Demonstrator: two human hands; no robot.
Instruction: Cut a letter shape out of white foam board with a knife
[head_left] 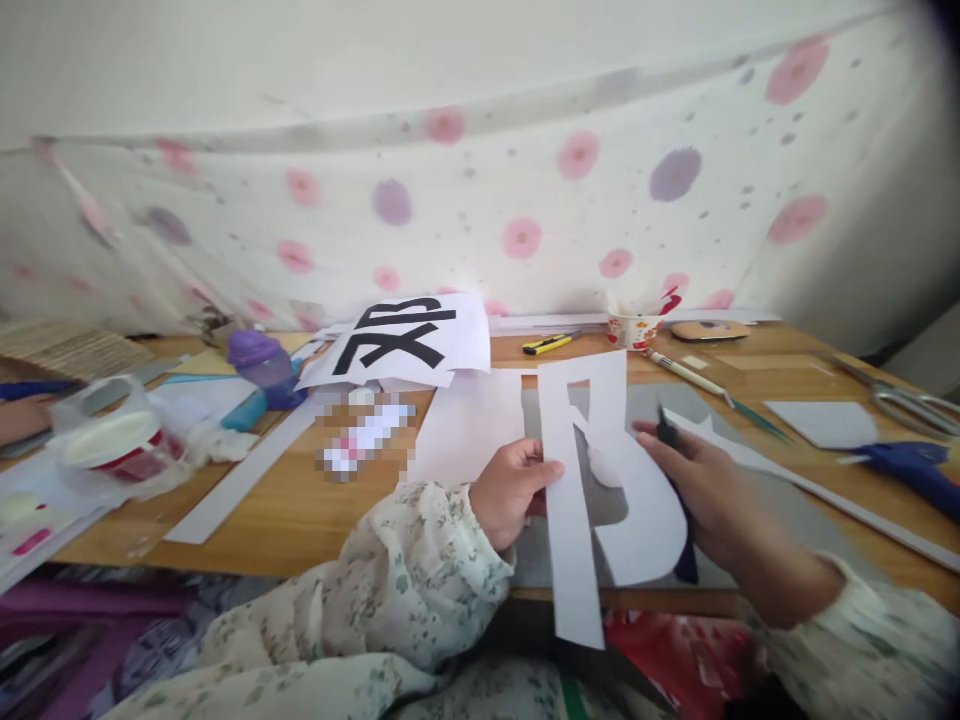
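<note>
My left hand (517, 490) pinches the left strip of a white paper cutout (574, 540) between thumb and fingers. The cutout is raised and tilted above the table, shaped like a letter with an opening in its middle. A small curled flap of paper hangs inside that opening. My right hand (705, 490), slightly blurred, is closed around a slim dark craft knife (666, 430), its thin tip pointing up beside the cutout's right edge. Beneath them lies a grey cutting mat (540, 420), with a white sheet (469, 425) by its left side.
A printed sheet (405, 345) with black lettering lies behind. A yellow utility knife (551, 344), paper cup (632, 328), scissors (911, 400) and blue glue gun (911, 470) surround the mat. Leftward are a purple bottle (264, 365), a bagged tub (120, 445) and another person's hand (22, 418).
</note>
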